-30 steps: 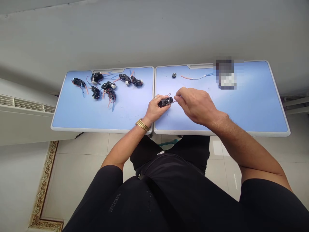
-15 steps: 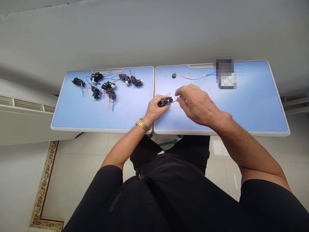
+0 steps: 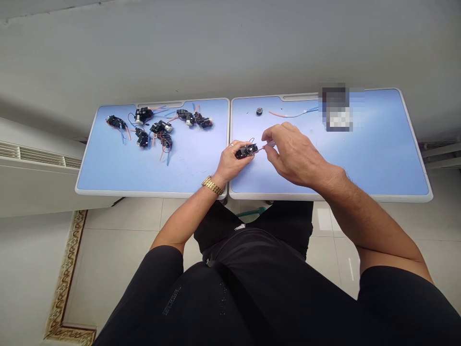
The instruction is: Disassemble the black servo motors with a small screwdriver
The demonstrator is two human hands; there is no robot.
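Observation:
My left hand [image 3: 232, 162] is closed around a small black motor unit [image 3: 246, 151] with a round part on its face and a thin wire loop at its top. It is held just above the right-hand table near the seam. My right hand [image 3: 293, 153] pinches a small screwdriver [image 3: 269, 144] with a clear, pale handle. Its thin shaft points left and reaches the right end of the motor unit. The contact at the tip is too small to make out.
Several similar black motor units [image 3: 144, 115] with red and blue leads lie on the left table [image 3: 118, 178]. A small round black part [image 3: 259, 111], an orange-blue lead [image 3: 288, 116] and a blurred-out object [image 3: 337, 110] are at the back of the right table [image 3: 389, 163].
The fingers of my right hand have shifted slightly around the screwdriver, and more of its pale handle shows. My left hand and the motor unit stay in place.

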